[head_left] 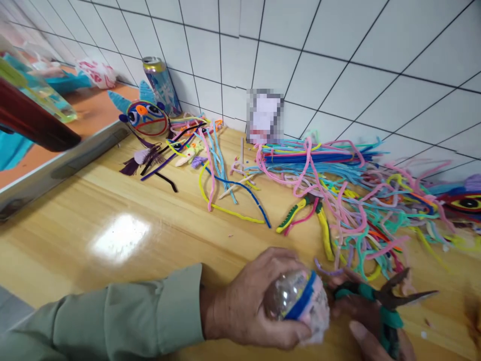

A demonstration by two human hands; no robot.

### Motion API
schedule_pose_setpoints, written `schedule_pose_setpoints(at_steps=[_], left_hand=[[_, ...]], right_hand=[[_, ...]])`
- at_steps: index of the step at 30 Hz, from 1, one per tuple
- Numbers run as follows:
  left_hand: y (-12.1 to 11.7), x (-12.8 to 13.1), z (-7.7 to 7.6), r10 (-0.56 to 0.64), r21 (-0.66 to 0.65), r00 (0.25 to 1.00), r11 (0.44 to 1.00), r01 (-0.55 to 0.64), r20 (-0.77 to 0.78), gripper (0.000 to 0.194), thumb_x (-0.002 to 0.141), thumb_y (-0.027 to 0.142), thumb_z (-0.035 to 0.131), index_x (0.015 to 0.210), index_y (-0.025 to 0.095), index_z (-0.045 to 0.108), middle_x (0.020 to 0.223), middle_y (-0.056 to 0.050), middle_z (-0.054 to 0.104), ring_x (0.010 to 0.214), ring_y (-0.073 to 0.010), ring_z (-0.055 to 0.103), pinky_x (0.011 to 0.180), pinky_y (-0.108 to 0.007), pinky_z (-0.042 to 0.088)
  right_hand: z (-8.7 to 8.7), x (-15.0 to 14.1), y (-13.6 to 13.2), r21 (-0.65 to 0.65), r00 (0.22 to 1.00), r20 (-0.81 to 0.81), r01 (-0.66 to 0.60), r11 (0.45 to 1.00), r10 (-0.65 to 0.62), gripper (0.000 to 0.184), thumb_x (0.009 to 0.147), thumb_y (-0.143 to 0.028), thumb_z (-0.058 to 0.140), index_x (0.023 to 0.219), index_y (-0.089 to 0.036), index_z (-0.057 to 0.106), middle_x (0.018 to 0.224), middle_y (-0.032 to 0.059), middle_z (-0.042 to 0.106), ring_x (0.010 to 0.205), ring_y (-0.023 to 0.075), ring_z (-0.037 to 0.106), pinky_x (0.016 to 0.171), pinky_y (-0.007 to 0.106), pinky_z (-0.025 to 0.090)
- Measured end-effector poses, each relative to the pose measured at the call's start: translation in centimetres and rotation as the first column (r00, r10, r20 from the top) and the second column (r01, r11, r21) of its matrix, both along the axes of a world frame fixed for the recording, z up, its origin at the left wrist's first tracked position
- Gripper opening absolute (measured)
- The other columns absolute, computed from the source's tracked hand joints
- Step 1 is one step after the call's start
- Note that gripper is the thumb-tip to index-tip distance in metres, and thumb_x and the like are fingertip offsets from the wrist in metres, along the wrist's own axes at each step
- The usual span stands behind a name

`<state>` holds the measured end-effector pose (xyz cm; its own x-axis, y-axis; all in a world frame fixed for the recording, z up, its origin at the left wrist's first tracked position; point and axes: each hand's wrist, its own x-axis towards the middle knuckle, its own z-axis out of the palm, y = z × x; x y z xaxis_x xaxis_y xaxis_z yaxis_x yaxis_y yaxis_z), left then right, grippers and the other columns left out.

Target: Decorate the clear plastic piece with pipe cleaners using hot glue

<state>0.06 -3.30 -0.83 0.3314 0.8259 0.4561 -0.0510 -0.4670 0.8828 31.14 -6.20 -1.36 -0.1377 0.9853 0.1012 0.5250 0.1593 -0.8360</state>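
Half-clear, blue-banded round plastic ball (296, 304) gripped by left hand (252, 302). Green-handled metal pliers (389, 297) held by right hand (358, 315), four o'clock. Print (167, 94) on blue metal can (158, 77), eleven o'clock, blurred.

Ball (301, 301): clear dome, blue band, pale pinkish-white base
Held pliers (389, 299), 3 o'clock from ball: green grips, dark grey metal
Loose pliers (324, 230), 12 o'clock from ball: yellow-and-green handles
Fuzzy wires (343, 173), 1 o'clock: pink, light blue, dark blue, mint, yellow
Toy face (152, 122), 11 o'clock: blue, red rim, light blue ears, orange nose
Can (164, 90): mottled blue, yellowish top
Wall (285, 30): white, black grid lines
Bench (180, 230): tan, streaked grain
Sleeve (150, 311): plain grey-green
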Motion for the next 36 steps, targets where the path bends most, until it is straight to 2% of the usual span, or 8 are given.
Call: schedule_pose_setpoints(at_steps=[2,3,5,8,13,19,25,36], left_hand=[[0.2,-0.2,0.4,0.031,-0.031,0.999,0.999,-0.031,-0.009,0.072,0.084,0.047,0.086,0.147,0.028,0.056,0.134,-0.014,0.072,0.128,-0.0336,0.071,0.111,-0.049,0.06],[0.4,-0.3,0.6,0.04,-0.043,0.999,0.998,-0.041,-0.031,0.067,0.088,0.045,0.085,0.147,0.027,0.057,0.136,-0.014,0.071,0.13,-0.0327,0.07,0.112,-0.048,0.06],[0.7,-0.5,0.9,0.09,-0.026,0.992,0.995,-0.092,-0.086,0.061,0.093,0.042,0.081,0.146,0.026,0.058,0.141,-0.015,0.068,0.138,-0.033,0.065,0.118,-0.051,0.056],[1.2,-0.3,0.9,0.177,0.033,0.968,0.984,-0.174,-0.179,0.057,0.097,0.042,0.077,0.147,0.025,0.057,0.142,-0.015,0.067,0.136,-0.0313,0.065,0.12,-0.052,0.054],[1.2,0.4,0.5,0.246,0.174,0.936,0.963,-0.207,-0.252,0.057,0.097,0.043,0.077,0.146,0.024,0.056,0.142,-0.015,0.068,0.136,-0.0306,0.066,0.119,-0.053,0.055],[0.9,0.9,0.6,0.322,0.19,0.91,0.941,-0.279,-0.262,0.053,0.099,0.043,0.073,0.145,0.023,0.056,0.145,-0.015,0.066,0.138,-0.0287,0.065,0.114,-0.049,0.059],[0.9,0.8,0.8,0.319,0.241,0.909,0.936,-0.257,-0.268,0.053,0.1,0.043,0.073,0.145,0.023,0.055,0.145,-0.016,0.066,0.14,-0.0294,0.064,0.114,-0.049,0.058],[1.3,0.2,0.5,0.29,0.379,0.909,0.911,-0.166,-0.3,0.061,0.095,0.034,0.078,0.149,0.023,0.053,0.142,-0.015,0.065,0.139,-0.0321,0.063,0.118,-0.053,0.055]], right_hand=[[-0.1,-1.0,0.4,0.082,0.993,0.1,-0.063,0.995,0.054,0.018,0.099,-0.041,0.068,0.115,-0.037,0.076,0.116,0.0087,0.081,0.104,0.0341,0.08,0.085,0.05,0.071],[0.0,-1.4,0.6,0.113,0.989,0.137,-0.079,0.99,0.063,0.031,0.099,-0.039,0.068,0.13,-0.036,0.071,0.123,0.0101,0.08,0.106,0.0338,0.08,0.085,0.049,0.071],[0.4,-2.2,1.1,0.159,0.97,0.225,-0.129,0.979,0.091,0.051,0.1,-0.036,0.066,0.151,-0.033,0.057,0.14,0.0138,0.074,0.123,0.0357,0.075,0.097,0.054,0.068],[1.2,-2.9,1.6,0.239,0.932,0.348,-0.19,0.952,0.099,0.062,0.101,-0.03,0.064,0.161,-0.028,0.047,0.151,0.0171,0.066,0.14,0.0375,0.065,0.114,0.061,0.059],[2.3,-3.7,1.3,0.313,0.917,0.389,-0.225,0.923,0.091,0.069,0.1,-0.026,0.061,0.165,-0.026,0.041,0.155,0.0179,0.063,0.143,0.0372,0.063,0.115,0.06,0.057],[3.2,-4.2,0.4,0.341,0.899,0.433,-0.233,0.911,0.067,0.072,0.096,-0.021,0.061,0.165,-0.024,0.043,0.154,0.0191,0.063,0.143,0.0392,0.063,0.116,0.062,0.057],[3.3,-3.8,0.8,0.359,0.9,0.435,-0.2,0.912,0.026,0.074,0.092,-0.02,0.063,0.164,-0.025,0.044,0.154,0.0184,0.062,0.142,0.0397,0.063,0.115,0.062,0.058],[3.7,-4.9,0.1,0.297,0.839,0.532,-0.309,0.904,0.112,0.076,0.093,-0.021,0.065,0.165,-0.024,0.04,0.15,0.0198,0.063,0.136,0.04,0.066,0.107,0.062,0.063]])
